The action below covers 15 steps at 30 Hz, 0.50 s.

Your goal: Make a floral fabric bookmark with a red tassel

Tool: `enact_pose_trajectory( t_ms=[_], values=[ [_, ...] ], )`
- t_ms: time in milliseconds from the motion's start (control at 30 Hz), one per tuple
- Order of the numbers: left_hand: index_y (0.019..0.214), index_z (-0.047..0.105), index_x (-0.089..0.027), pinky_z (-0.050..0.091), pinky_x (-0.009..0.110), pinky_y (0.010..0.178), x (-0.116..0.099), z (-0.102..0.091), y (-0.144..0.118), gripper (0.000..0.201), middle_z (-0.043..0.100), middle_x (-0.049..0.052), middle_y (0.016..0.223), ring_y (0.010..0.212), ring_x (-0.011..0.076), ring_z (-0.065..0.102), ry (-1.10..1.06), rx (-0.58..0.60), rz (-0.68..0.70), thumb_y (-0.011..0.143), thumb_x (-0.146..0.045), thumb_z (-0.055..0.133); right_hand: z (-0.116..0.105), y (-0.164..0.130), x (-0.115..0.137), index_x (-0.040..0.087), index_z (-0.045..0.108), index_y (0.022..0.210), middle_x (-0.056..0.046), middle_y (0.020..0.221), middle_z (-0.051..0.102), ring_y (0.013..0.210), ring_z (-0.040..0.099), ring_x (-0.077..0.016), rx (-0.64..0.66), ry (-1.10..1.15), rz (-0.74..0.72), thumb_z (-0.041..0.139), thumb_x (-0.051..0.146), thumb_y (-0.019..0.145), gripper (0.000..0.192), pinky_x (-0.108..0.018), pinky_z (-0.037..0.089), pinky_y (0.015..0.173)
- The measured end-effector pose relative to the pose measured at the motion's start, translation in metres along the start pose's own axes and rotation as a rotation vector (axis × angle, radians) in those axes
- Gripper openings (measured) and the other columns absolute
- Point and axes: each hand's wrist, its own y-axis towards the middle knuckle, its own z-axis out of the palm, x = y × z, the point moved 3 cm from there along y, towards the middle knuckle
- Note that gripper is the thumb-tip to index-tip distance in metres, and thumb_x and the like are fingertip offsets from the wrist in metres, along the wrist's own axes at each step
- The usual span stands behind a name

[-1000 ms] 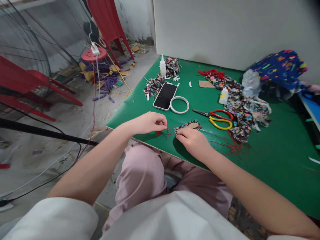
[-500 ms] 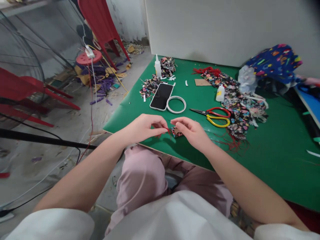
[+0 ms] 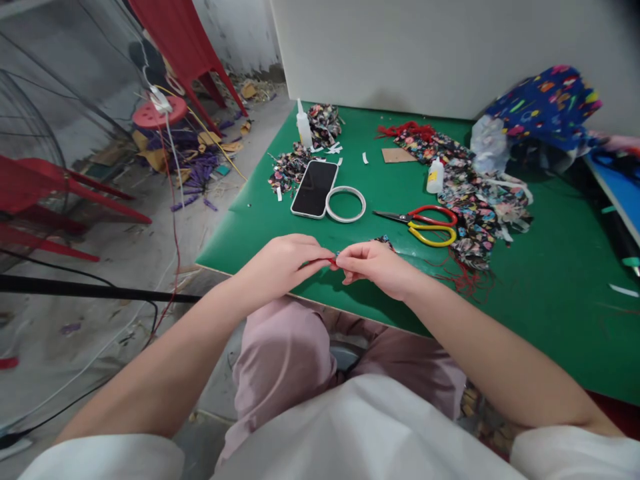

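Green desk [image 3: 550,320]: a green-covered top, its near edge just past the person's knees; both hands work above that edge.
Left hand [image 3: 283,263]: fingers drawn together, thumb and forefinger pinched on a bit of red thread [image 3: 332,264] at the fingertips.
Right hand [image 3: 377,267]: fingertips closed too, meeting the left hand's tips at the thread; it also holds a small floral fabric piece [image 3: 384,240], of which only a corner shows over the knuckles (the rest is hidden by the hand).
Where the piece sits: in the right hand, over the front of the desk, nearer than the scissors and the tape ring.
Scissors [image 3: 425,223]: red and yellow handles, lying flat just beyond the right hand, blades pointing left.
Tape ring [image 3: 345,203]: white, flat on the desk, touching or just beside the phone.
Phone [image 3: 315,189]: dark screen up, left of the ring.
Fabric scraps [image 3: 475,200]: a floral heap to the right of the scissors, with loose red threads [image 3: 465,280] trailing at its near end.
Glue bottles: one small white bottle [image 3: 435,175] by the heap, another [image 3: 303,125] at the far left corner beside more floral cuttings [image 3: 287,172].
Cardboard piece [image 3: 397,155]: brown, lying flat near the back.
Floor [image 3: 100,267] (left of the desk): red chairs [image 3: 55,200], a red stool [image 3: 159,112], cables and purple litter.
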Motion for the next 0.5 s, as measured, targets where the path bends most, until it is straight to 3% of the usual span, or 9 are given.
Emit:
enact_pose_trajectory(
  t_ms=[367, 500],
  values=[
    [0.095, 0.066, -0.017, 0.046, 0.024, 0.070, -0.0030, 0.0055, -0.0044, 0.025, 0.066, 0.005, 0.085, 0.077, 0.0138, 0.059, 0.166, -0.110, 0.136, 0.090, -0.026, 0.043, -0.0060, -0.0022, -0.0058, 0.013, 0.065, 0.070, 0.003, 0.059, 0.058, 0.054, 0.054, -0.0048, 0.000, 0.032, 0.008, 0.070, 0.030, 0.069, 0.018, -0.020, 0.051, 0.061],
    [0.094, 0.066, -0.017, 0.046, 0.025, 0.069, -0.0039, 0.0094, -0.0030, 0.026, 0.066, 0.005, 0.084, 0.076, 0.0139, 0.059, 0.199, -0.137, 0.135, 0.090, -0.027, 0.042, -0.0047, -0.0046, -0.0082, 0.014, 0.058, 0.070, 0.003, 0.058, 0.058, 0.050, 0.057, -0.0062, 0.027, 0.071, 0.054, 0.066, 0.034, 0.073, 0.021, -0.018, 0.051, 0.048]
  ],
)
